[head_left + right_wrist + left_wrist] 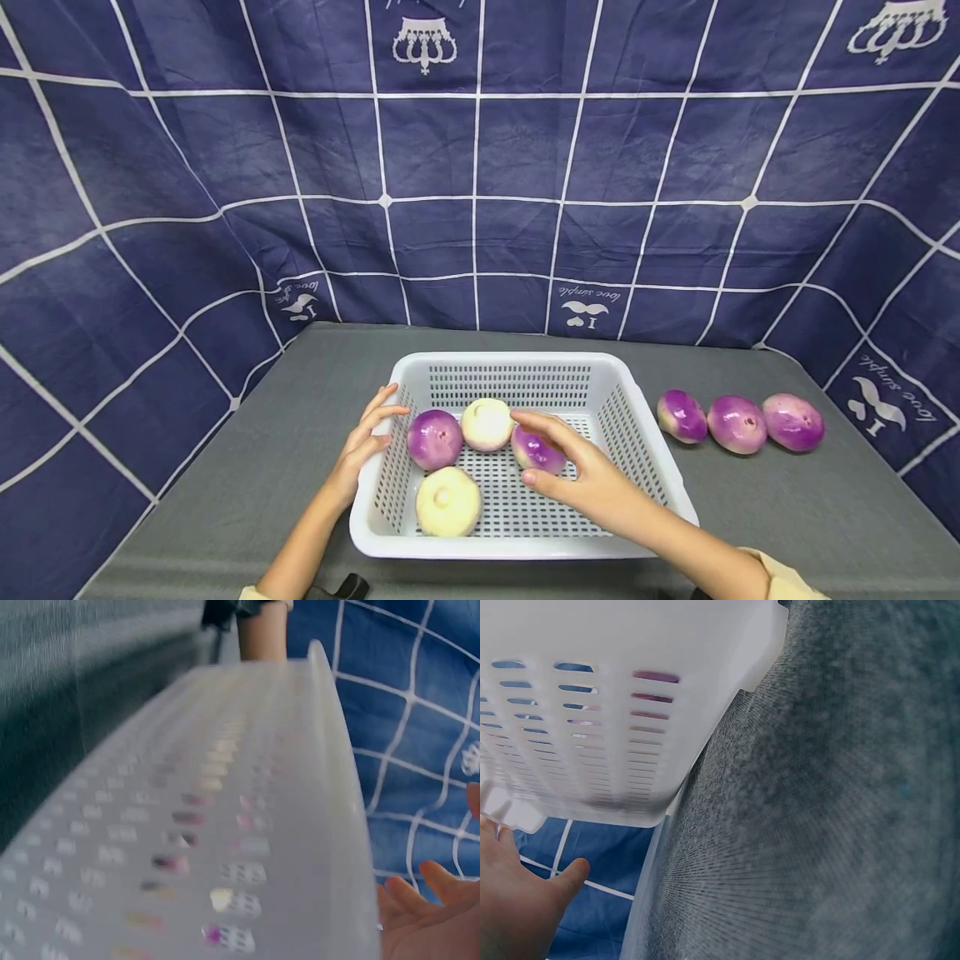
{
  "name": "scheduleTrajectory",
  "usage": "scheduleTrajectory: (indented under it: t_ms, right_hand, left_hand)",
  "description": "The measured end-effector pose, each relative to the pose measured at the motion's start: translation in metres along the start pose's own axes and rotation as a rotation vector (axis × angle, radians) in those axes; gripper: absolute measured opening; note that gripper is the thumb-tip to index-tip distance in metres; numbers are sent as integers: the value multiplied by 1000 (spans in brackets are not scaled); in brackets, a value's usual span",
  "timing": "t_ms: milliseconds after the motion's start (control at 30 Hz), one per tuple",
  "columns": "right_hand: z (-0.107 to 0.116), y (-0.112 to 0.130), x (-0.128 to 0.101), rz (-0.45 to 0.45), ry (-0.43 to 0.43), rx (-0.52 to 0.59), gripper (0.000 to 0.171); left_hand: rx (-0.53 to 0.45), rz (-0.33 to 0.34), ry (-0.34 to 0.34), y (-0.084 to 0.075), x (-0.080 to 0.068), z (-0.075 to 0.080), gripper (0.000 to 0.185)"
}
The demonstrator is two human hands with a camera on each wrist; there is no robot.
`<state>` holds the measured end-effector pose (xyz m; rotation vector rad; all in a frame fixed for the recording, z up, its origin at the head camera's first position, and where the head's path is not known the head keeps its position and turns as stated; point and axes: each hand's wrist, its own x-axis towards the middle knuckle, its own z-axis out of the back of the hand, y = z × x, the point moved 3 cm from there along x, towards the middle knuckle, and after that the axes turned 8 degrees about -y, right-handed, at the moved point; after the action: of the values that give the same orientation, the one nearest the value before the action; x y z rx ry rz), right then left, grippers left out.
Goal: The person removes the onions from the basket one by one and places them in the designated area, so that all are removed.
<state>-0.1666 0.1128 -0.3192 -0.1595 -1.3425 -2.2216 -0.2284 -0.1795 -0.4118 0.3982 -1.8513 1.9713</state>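
A white perforated plastic basket point(525, 547) holds two purple turnips and two pale ones. My left hand point(352, 458) rests its fingers on the basket's left rim. Inside the basket, near that side, are a purple turnip point(435, 440) and a pale turnip point(447, 502) in front of it. Another pale turnip point(487, 424) sits at the middle. My right hand point(581, 475) is over the basket with thumb and fingers spread about a purple turnip point(537, 450), which it partly hides. In the right wrist view, basket wall and part of the right hand point(427, 919) show.
Three purple-and-white turnips lie in a row on the grey table point(750, 517), right of the basket: a left one point(682, 416), a middle one point(737, 424) and a right one point(792, 422). A blue cloth point(525, 150) with white lines hangs behind and at the sides.
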Motion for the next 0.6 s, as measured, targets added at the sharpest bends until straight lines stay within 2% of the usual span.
scheduleTrajectory:
  t_ms: [167, 333, 600]
  right_hand:
    - [-19, 2, 2, -12, 67, 0, 54]
    - [-36, 5, 5, 64, 133, -40, 55]
    - [-51, 5, 11, -9, 200, -48, 56]
  left_hand:
    - [-5, -5, 8, -1, 1, 1, 41]
    - [1, -13, 4, -1, 1, 1, 41]
    - [17, -21, 5, 1, -1, 1, 41]
